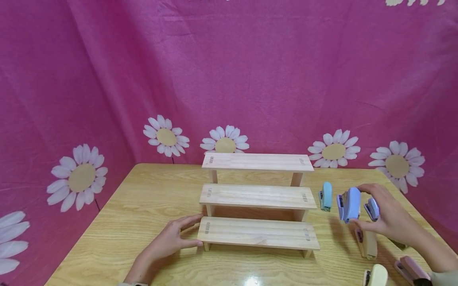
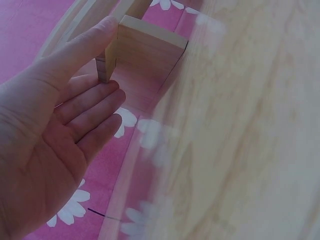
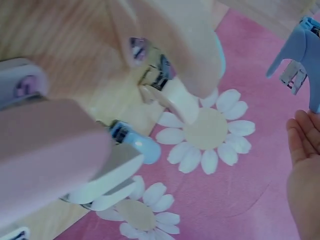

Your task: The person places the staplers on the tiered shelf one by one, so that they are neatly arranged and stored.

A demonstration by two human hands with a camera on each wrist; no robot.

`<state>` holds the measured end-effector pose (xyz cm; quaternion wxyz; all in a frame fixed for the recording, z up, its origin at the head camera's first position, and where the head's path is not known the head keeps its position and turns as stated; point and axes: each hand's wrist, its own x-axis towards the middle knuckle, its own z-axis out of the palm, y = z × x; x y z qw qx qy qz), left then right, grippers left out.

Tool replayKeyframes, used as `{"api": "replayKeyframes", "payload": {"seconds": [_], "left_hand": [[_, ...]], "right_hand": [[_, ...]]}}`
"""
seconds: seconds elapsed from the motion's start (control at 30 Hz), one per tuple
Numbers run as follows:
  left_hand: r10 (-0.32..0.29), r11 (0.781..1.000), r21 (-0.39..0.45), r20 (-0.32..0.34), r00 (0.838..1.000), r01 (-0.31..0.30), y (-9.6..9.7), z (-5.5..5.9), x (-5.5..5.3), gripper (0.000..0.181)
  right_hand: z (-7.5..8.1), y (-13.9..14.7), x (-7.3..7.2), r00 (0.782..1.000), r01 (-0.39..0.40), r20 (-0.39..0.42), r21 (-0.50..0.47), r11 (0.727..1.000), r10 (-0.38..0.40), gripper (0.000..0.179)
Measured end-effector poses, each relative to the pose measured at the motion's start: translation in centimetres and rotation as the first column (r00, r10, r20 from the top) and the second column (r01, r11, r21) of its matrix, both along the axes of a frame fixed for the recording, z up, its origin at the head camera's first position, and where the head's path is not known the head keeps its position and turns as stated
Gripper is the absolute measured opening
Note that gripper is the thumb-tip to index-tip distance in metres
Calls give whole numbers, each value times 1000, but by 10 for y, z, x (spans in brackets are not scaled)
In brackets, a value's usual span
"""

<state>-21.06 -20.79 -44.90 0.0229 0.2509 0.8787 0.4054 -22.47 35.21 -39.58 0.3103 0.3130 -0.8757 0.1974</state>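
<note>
A three-tier wooden display shelf (image 1: pixel 257 196) stands on the table. My left hand (image 1: pixel 175 236) holds the left end of its lowest tier, thumb at the front edge and fingers toward the back. In the left wrist view, the thumb and fingertips of that hand (image 2: pixel 60 120) meet the end of a wooden board (image 2: pixel 150 47). To the shelf's right, my right hand (image 1: pixel 384 212) grips a periwinkle-blue stapler (image 1: pixel 352 204) between thumb and fingers, raised above the table. The same stapler (image 3: pixel 297 47) hangs at the upper right of the right wrist view, partly cut off.
Around my right hand are a teal stapler (image 1: pixel 326 196), another blue stapler (image 1: pixel 373 209), a beige stapler (image 1: pixel 368 244), a cream stapler (image 1: pixel 378 275) and a pink stapler (image 1: pixel 411 269). A pink cloth (image 1: pixel 236 79) with daisies hangs behind the wooden table (image 1: pixel 157 186).
</note>
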Motion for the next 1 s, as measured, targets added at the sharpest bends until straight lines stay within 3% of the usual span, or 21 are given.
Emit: {"api": "replayKeyframes", "payload": {"seconds": [0.23, 0.7, 1.0], "left_hand": [[-1, 1000, 4, 14, 1000, 1, 0, 0, 0, 75], [-13, 1000, 10, 4, 1000, 13, -1, -2, -2, 77], [-15, 1000, 7, -13, 1000, 15, -1, -4, -2, 76]], "right_hand": [[14, -6, -7, 998, -52, -44, -27, 998, 51, 91], [45, -33, -20, 997, 26, -73, 7, 1000, -26, 93], [64, -57, -32, 997, -47, -67, -21, 999, 46, 92]]}}
